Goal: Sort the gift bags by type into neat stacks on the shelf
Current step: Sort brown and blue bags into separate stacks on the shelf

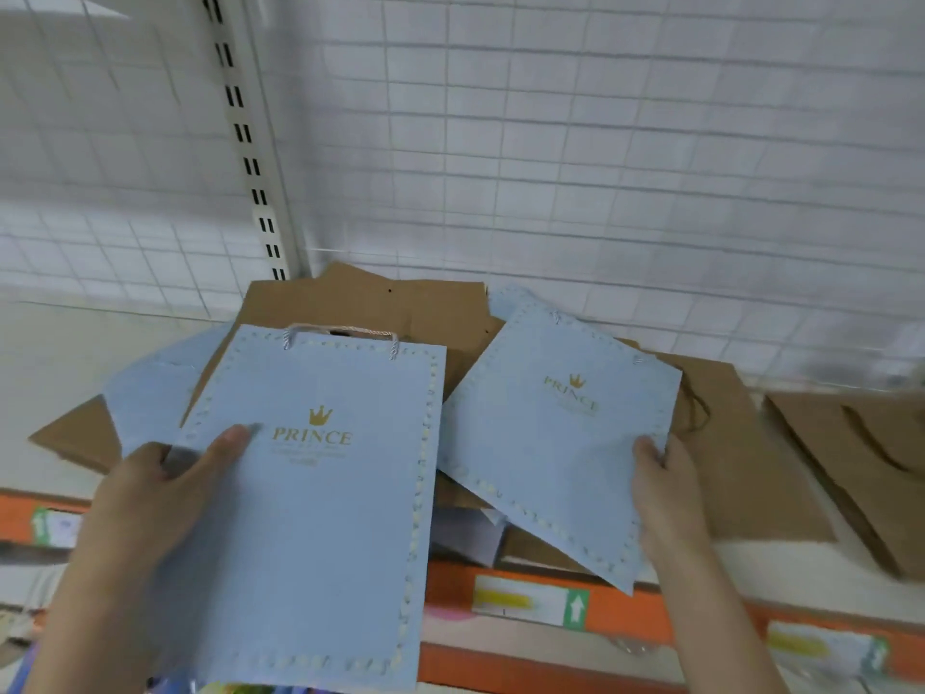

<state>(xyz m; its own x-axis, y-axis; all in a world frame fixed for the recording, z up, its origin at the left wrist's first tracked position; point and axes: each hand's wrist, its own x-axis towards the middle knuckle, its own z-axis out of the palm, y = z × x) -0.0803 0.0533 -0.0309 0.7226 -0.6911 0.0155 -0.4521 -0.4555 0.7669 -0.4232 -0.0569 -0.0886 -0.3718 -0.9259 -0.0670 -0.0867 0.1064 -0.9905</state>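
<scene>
My left hand [165, 493] grips a light blue "PRINCE" gift bag [320, 518] by its left edge, thumb on the front, holding it flat over the shelf's front edge. My right hand [665, 493] grips a second, tilted blue "PRINCE" bag [555, 433] at its right edge. Another blue bag [145, 408] lies partly hidden behind the left one. Under them all lie flat brown paper bags [380, 303].
More brown paper bags [851, 463] lie flat on the white shelf [60, 353] to the right. A wire grid back panel [600, 167] and a slotted upright [250, 157] stand behind. The orange shelf edge [645, 608] carries price labels.
</scene>
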